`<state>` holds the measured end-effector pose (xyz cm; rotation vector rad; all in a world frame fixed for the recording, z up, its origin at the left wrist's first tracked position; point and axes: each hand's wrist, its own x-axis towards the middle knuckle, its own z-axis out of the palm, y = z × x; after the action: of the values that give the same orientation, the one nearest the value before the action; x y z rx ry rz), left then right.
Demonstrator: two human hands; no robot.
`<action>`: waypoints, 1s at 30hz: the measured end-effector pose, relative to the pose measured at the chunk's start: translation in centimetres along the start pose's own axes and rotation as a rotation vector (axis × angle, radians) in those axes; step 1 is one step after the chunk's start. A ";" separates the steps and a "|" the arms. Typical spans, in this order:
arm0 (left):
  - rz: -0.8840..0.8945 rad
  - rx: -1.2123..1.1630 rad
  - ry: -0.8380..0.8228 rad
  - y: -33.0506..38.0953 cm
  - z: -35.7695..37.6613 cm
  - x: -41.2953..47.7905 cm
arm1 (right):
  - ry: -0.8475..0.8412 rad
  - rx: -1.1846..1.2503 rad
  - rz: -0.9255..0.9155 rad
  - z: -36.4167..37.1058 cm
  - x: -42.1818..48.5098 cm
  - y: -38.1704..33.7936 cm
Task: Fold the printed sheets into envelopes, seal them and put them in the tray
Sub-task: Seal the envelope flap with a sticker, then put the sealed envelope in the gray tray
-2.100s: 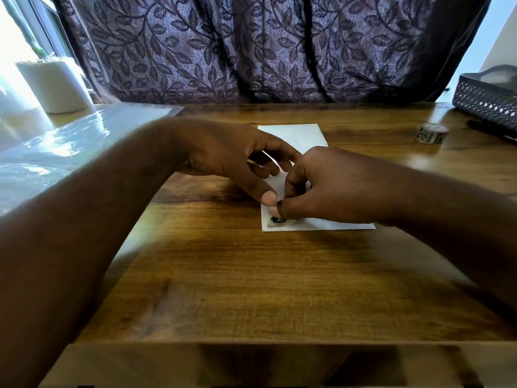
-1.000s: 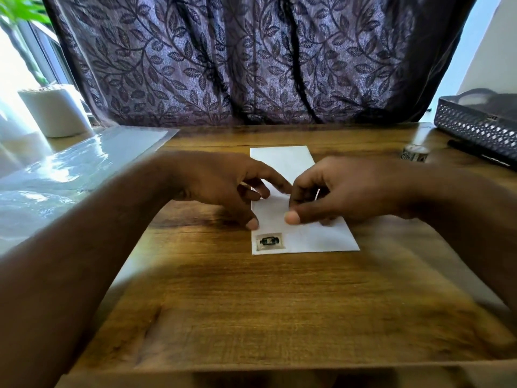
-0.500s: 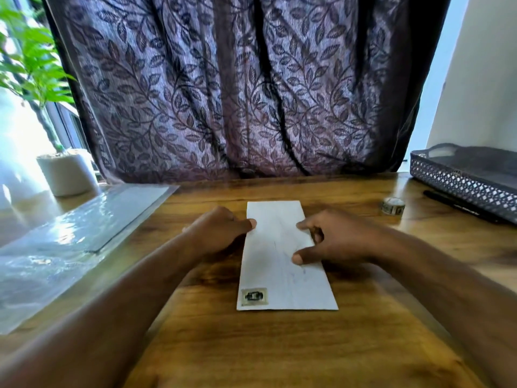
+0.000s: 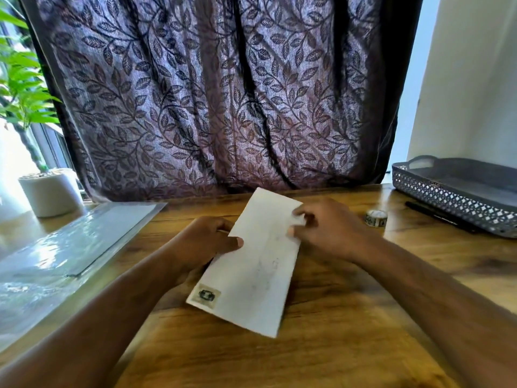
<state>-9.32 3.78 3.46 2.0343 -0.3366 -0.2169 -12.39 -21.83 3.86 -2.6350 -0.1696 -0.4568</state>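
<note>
**Envelope held by both long edges**

The left hand (image 4: 204,242) is gripping the long white paper envelope (image 4: 251,270) at its left edge, thumb on top. The right hand (image 4: 330,231) is pinching the right edge near the far corner with curled fingers (image 4: 303,212). The envelope is slanting between the fingers, its stamped corner nearward of the left thumb. A wide stretch of brown wooden surface (image 4: 335,345) is lying nearward of the fingers. Right of the right fingers, a small patterned tape roll (image 4: 376,218), a black pen (image 4: 436,215) and the grey perforated plastic tray (image 4: 447,197) are sitting apart from the envelope. A clear plastic sheet (image 4: 70,247) is lying left of the left fingers.
</note>
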 end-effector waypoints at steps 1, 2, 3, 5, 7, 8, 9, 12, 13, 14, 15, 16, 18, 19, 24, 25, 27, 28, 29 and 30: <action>0.039 0.005 -0.027 -0.1 -0.4 -0.1 | 0.100 0.033 0.011 -0.7 0.3 0.5; 0.083 0.013 -0.053 -0.1 -0.8 -0.2 | 0.165 0.048 0.029 -1.5 0.6 1.0; 0.119 0.019 -0.073 -0.2 -1.0 -0.3 | 0.188 0.058 0.059 -2.0 0.8 1.6; 0.168 0.040 -0.094 -0.1 -1.3 -0.3 | 0.140 0.119 0.127 -2.6 1.0 2.5; 0.201 0.127 -0.114 0.0 -1.3 -0.1 | 0.065 0.213 0.167 -2.7 1.0 3.0; 0.213 0.188 -0.127 0.0 -1.2 -0.1 | 0.048 0.243 0.176 -2.7 0.9 3.1; 0.224 0.246 -0.141 0.0 -1.1 -0.1 | 0.035 0.270 0.177 -2.7 0.9 3.1; 0.259 0.332 -0.181 0.1 -1.0 -0.1 | -0.002 0.365 0.168 -2.8 0.7 2.9; 0.265 0.335 -0.186 0.1 -1.0 -0.1 | -0.010 0.390 0.169 -2.8 0.8 2.9; 0.267 0.334 -0.187 0.1 -1.1 0.0 | -0.014 0.424 0.180 -2.8 0.8 2.9; 0.265 0.328 -0.176 0.1 -1.3 0.0 | -0.015 0.471 0.200 -2.8 0.9 3.0; 0.263 0.305 -0.148 0.1 -1.6 0.0 | -0.007 0.527 0.226 -2.9 1.0 3.2; 0.246 0.205 -0.043 -0.2 -2.4 0.1 | 0.054 0.627 0.291 -3.1 1.2 3.9; 0.207 0.109 0.018 -0.5 -2.8 0.2 | 0.101 0.659 0.326 -3.3 1.3 4.3; -0.123 -0.579 0.027 -2.3 -3.0 1.1 | 0.245 0.804 0.475 -2.8 1.4 5.4; -0.119 -0.606 -0.011 -2.5 -2.6 1.2 | 0.243 0.812 0.485 -2.6 1.4 5.4; -0.082 -0.615 -0.024 -2.6 -1.8 1.4 | 0.243 0.808 0.477 -2.3 1.4 5.5; -0.067 -0.601 0.003 -2.7 -1.6 1.4 | 0.251 0.792 0.462 -2.3 1.4 5.6; -0.047 -0.570 0.045 -2.8 -1.5 1.5 | 0.255 0.769 0.440 -2.3 1.4 5.7; -0.027 -0.533 0.084 -2.8 -1.5 1.5 | 0.246 0.750 0.413 -2.5 1.4 5.8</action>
<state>-7.06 5.82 1.68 1.5167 -0.1743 -0.2110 -10.71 -28.04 4.00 -1.7975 0.2385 -0.4546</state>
